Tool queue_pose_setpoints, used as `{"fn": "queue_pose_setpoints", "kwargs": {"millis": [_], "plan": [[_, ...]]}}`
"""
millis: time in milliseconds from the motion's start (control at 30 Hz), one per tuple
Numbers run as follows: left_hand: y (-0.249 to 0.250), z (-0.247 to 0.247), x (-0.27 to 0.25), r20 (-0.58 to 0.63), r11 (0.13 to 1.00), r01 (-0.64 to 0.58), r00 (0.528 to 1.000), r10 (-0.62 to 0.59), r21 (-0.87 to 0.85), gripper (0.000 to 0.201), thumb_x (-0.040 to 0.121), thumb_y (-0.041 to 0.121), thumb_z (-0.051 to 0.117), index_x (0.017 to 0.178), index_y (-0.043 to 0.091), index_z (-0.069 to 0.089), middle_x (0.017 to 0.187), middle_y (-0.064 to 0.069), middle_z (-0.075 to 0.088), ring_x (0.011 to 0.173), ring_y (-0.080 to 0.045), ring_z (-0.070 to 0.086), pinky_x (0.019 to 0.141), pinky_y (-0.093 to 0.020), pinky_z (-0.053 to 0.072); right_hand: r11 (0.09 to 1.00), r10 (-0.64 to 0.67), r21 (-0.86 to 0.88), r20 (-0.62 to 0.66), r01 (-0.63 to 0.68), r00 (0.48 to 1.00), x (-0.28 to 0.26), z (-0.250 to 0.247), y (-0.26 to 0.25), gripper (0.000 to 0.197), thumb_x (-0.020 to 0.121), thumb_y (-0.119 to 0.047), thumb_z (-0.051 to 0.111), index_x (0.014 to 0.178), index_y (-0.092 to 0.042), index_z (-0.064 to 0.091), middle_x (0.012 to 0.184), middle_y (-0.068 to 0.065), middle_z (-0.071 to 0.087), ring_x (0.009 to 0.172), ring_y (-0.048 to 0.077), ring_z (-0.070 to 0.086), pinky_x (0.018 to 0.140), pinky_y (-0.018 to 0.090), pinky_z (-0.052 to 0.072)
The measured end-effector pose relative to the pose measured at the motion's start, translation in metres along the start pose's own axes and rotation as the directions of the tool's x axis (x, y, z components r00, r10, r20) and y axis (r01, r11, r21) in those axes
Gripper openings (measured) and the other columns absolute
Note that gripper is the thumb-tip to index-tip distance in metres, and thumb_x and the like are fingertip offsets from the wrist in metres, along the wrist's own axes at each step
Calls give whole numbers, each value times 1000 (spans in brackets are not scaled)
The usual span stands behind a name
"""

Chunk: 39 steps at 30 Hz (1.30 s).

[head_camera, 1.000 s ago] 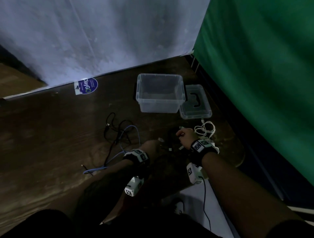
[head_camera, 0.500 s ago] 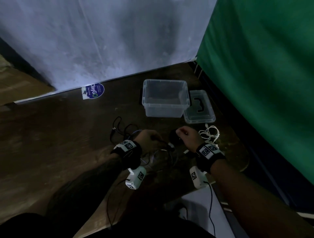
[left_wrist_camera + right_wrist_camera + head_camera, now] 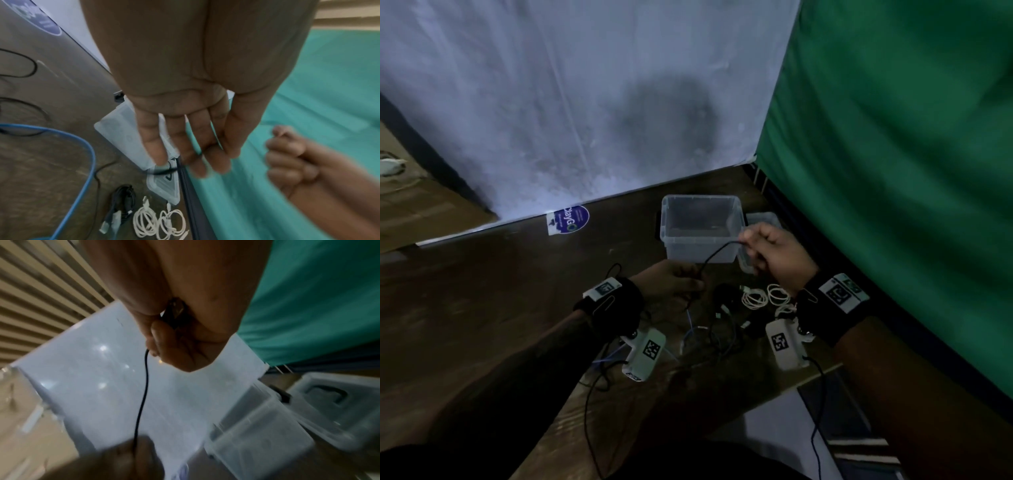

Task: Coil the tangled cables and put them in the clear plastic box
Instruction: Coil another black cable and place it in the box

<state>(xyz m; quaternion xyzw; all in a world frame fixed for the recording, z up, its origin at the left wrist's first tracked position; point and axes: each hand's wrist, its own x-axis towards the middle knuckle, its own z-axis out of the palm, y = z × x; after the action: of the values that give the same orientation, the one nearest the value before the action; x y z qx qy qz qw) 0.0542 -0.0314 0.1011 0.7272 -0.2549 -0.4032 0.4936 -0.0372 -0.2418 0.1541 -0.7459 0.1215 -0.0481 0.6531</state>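
R hand (image 3: 774, 255) pinching black cable (image 3: 717, 251), L hand (image 3: 674, 281) holding it, "ClayGo" sticker (image 3: 569, 219)

Clear plastic box (image 3: 701, 229): translucent plastic, smooth, faintly frosted walls. Lid (image 3: 337, 404) beside it: same clear plastic, moulded recessed handle. Table (image 3: 482, 308): dark wood, visible grain, dull sheen. Black cable (image 3: 717, 253): thin, matt sheathing. Blue cable (image 3: 86, 164): thicker, smooth glossy jacket. White cables (image 3: 159, 224): smooth, slightly glossy. White backdrop (image 3: 585, 102): matt cloth, creased, mottled. Green backdrop (image 3: 893, 154): matt cloth, soft folds. Round sticker (image 3: 569, 219): glossy printed paper or film; cannot tell which.
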Motion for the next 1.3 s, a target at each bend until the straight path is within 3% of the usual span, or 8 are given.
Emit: {"fn": "queue_pose_setpoints", "kwargs": {"millis": [167, 233, 367, 600, 733, 900, 1167, 1300], "plan": [[11, -1, -2, -274, 984, -56, 956, 102, 170, 12, 90, 17, 66, 100, 16, 73, 94, -11, 71, 78, -16, 65, 74, -23, 55, 990, -80, -106, 85, 89, 993, -10, -19, -15, 11, 99, -11, 54, 102, -9, 65, 66, -6, 62, 58, 8, 54, 58, 23, 46], [23, -6, -5, -297, 997, -48, 954, 30, -55, 14, 91, 15, 62, 97, 11, 74, 84, -13, 68, 66, -17, 61, 64, -22, 52, 982, -14, -177, 249, 60, 968, -18, -16, -9, 11, 95, -9, 60, 99, -18, 65, 75, -8, 70, 71, 6, 64, 68, 25, 49], [35, -5, -10, -199, 840, -29, 975, -94, -542, 21, 86, 15, 62, 95, -2, 70, 86, -22, 65, 75, -32, 63, 83, -47, 51, 823, 149, -555, 412, 118, 899, -32, -2, 0, 14, 88, -27, 71, 102, -28, 67, 96, -9, 70, 89, 4, 66, 80, 29, 55], [59, -4, -22, -72, 968, -182, 982, 172, -172, 15, 91, 12, 59, 100, 18, 70, 92, -13, 67, 68, -28, 54, 60, -31, 51, 879, -124, -425, 234, 216, 964, -15, 11, -26, 39, 93, -21, 62, 130, -30, 55, 127, -13, 62, 121, 2, 55, 100, 27, 44], [72, -13, -27, -137, 952, -294, 950, 281, -88, 15, 93, 8, 57, 108, 10, 56, 78, -9, 68, 56, -24, 45, 47, -25, 42, 919, -167, -308, 257, 244, 952, -8, 22, -42, 14, 95, -18, 61, 107, -14, 67, 90, -2, 73, 85, 11, 69, 78, 32, 54], [72, -20, -39, -124, 960, -203, 976, 182, -192, 26, 97, 30, 51, 93, 8, 64, 56, 1, 45, 46, -11, 35, 41, -19, 31, 917, -334, -197, 95, 347, 938, -1, 11, -63, 11, 98, -10, 55, 88, -12, 60, 57, -18, 57, 53, -4, 50, 56, 14, 40], [74, -13, -53, -8, 909, 6, 1000, -11, -416, 37, 89, 45, 52, 80, 12, 67, 54, 0, 36, 44, -12, 26, 39, -19, 26, 930, -359, -170, -226, 327, 905, 14, -3, -57, 14, 98, -15, 57, 89, -5, 62, 76, 8, 56, 69, 13, 50, 65, 26, 42], [84, -17, -58, 68, 849, -1, 997, 44, -528, 25, 93, 22, 42, 91, 6, 62, 58, -1, 35, 44, -10, 27, 42, -20, 30, 934, -340, -205, -252, 293, 906, 16, -7, -44, 12, 97, -14, 58, 87, -8, 64, 78, 6, 61, 71, 9, 54, 66, 17, 44]]}}
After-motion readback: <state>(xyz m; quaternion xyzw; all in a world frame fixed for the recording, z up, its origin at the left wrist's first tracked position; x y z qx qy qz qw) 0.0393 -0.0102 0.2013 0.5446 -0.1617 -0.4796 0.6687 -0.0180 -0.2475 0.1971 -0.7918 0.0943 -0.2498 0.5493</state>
